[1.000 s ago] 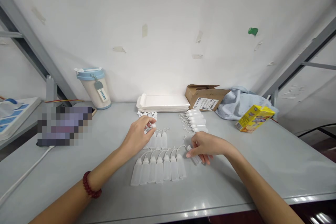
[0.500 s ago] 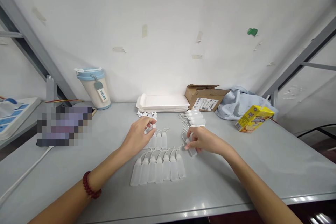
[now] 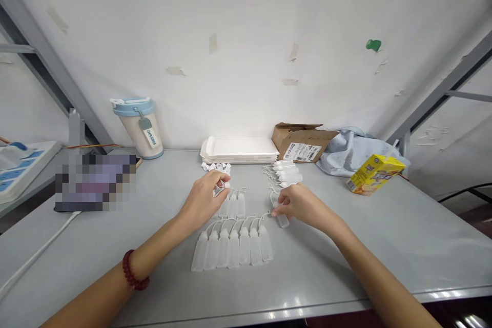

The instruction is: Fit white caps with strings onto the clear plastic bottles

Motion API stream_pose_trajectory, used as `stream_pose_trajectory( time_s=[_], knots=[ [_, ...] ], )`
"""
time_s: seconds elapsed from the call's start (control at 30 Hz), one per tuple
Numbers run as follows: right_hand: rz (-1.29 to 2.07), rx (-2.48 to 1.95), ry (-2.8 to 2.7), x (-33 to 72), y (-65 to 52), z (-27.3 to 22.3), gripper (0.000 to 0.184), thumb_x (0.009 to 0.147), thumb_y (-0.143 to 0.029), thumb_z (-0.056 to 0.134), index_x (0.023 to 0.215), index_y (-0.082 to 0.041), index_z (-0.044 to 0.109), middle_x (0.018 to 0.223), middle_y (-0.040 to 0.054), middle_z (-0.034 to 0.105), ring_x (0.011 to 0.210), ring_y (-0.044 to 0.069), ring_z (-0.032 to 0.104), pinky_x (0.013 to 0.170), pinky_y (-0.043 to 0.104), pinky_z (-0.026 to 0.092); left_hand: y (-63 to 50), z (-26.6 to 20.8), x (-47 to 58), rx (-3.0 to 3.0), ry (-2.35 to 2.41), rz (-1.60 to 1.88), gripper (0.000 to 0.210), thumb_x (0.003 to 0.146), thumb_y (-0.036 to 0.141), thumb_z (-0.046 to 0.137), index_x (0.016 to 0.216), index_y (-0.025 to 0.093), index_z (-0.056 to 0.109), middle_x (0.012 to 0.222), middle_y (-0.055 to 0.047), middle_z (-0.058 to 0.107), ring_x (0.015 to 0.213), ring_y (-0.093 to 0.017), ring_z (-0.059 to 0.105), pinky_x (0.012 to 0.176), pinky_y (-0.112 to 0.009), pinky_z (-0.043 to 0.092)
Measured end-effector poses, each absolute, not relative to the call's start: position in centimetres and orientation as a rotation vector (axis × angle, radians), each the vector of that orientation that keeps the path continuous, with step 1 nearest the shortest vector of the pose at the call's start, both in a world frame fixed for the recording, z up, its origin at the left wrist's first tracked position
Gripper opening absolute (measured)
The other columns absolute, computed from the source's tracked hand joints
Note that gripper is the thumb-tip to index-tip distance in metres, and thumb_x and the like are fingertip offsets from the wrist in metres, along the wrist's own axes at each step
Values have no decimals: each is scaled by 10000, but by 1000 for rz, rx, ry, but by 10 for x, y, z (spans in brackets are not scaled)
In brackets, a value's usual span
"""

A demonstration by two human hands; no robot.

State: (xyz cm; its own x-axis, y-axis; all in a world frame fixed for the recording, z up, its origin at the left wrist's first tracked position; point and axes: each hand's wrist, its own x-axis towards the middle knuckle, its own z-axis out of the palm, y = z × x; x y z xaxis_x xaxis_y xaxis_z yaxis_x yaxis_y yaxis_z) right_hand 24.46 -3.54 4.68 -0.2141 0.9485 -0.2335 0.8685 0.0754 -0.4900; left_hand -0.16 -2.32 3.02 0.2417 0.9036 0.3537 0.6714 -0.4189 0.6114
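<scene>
My left hand (image 3: 203,196) is closed in a pinch on a small white cap (image 3: 226,185), just in front of a pile of loose white caps (image 3: 210,166). My right hand (image 3: 303,206) grips a small translucent bottle (image 3: 283,220) near its top, with the bottle's body low over or on the table. Between the hands, a short row of similar bottles (image 3: 232,206) is partly hidden by my left hand. Nearer to me several more bottles (image 3: 233,248) lie side by side, thin white cords at their tops. Beyond my right hand is a stack of capped bottles (image 3: 290,171).
Along the wall stand a tumbler (image 3: 138,128), a pile of white padded envelopes (image 3: 242,149), an opened cardboard box (image 3: 303,143) and a light blue cloth (image 3: 346,151). A yellow carton (image 3: 374,174) sits at right. At left are a blurred phone (image 3: 98,184) and a power strip (image 3: 26,169).
My right hand has shifted slightly, and more of the bottle in its fingers shows. My left hand keeps the same pinch. The whole view has moved a little.
</scene>
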Motion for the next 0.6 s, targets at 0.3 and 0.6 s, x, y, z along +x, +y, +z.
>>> stream_pose_trajectory(
  time_s=[0.3,0.6],
  knots=[
    [672,-1915,-2274,244,-39,47,224,694,-382,616,644,-167,577,575,17,581,557,136,496,479,241,278,-24,29,0,2202,1448,975,153,776,239,506,907,205,576,923,-36,630,785,-179,574,683,-299,466],
    [532,-1836,-2285,241,-41,45,145,735,-305,532,662,-180,528,667,26,593,574,130,491,489,239,281,-26,30,1,2179,1430,998,140,775,245,514,895,210,578,900,-30,625,764,-174,577,664,-291,475]
  ],
)
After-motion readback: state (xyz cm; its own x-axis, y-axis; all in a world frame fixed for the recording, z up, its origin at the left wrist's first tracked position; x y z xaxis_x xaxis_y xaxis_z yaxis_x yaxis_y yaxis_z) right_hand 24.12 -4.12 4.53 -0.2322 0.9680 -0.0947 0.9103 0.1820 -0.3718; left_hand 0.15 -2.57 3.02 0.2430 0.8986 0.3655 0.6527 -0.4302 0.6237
